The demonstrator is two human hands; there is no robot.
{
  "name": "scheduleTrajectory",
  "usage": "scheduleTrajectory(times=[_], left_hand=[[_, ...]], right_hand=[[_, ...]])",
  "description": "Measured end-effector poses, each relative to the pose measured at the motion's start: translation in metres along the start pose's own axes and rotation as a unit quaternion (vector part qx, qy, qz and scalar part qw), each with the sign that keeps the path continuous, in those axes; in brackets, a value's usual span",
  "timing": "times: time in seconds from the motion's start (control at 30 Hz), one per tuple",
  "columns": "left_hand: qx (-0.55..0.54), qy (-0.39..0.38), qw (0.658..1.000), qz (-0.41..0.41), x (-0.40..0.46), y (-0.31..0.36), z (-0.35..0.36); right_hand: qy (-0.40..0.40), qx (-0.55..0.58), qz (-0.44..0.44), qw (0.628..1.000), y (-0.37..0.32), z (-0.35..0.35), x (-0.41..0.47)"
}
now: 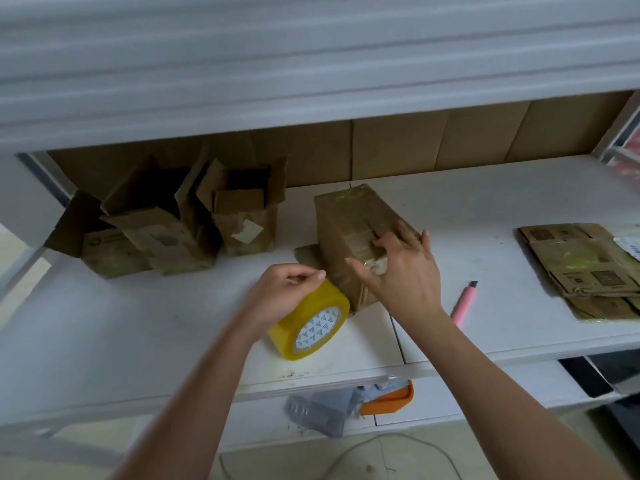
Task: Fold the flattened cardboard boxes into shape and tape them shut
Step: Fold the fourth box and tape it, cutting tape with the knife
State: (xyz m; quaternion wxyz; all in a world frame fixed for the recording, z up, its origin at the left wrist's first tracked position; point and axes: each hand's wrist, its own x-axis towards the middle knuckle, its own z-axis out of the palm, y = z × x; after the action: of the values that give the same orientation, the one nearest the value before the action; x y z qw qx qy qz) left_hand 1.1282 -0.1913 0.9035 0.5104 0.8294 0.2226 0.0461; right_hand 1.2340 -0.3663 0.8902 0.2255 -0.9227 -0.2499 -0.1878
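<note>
A folded brown cardboard box (pixel 349 223) stands on the white shelf (pixel 156 323), its top flaps closed with glossy tape over them. My right hand (pixel 401 268) rests on the box's near top edge, fingers spread and pressing on the tape. My left hand (pixel 287 292) grips a yellow tape roll (pixel 311 323) just left of the box, thumb and fingers curled over its rim. A stack of flattened cardboard boxes (pixel 585 268) lies at the right of the shelf.
Three opened boxes (pixel 173 220) with raised flaps stand at the back left. A pink utility knife (pixel 464 301) lies right of my right forearm. Cardboard sheets (pixel 415 147) line the back wall. An orange and grey item (pixel 349 403) sits on the lower shelf.
</note>
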Motion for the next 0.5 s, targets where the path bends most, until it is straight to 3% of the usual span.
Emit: scheduleTrajectory(times=[0.27,0.33,0.43,0.5], left_hand=[[-0.008,0.012,1.000,-0.024,0.005,0.014,0.009],[0.002,0.014,0.999,-0.030,0.007,0.016,0.010],[-0.008,0.010,0.999,-0.029,0.007,0.016,0.012],[-0.022,0.015,0.999,-0.028,0.006,0.014,0.012]], right_hand=[[-0.034,0.052,-0.049,0.997,0.011,-0.008,0.004],[-0.041,0.135,-0.077,0.987,0.020,-0.015,0.001],[0.053,0.255,-0.065,0.963,0.047,-0.025,-0.018],[0.119,0.170,-0.027,0.978,0.078,-0.025,-0.032]])
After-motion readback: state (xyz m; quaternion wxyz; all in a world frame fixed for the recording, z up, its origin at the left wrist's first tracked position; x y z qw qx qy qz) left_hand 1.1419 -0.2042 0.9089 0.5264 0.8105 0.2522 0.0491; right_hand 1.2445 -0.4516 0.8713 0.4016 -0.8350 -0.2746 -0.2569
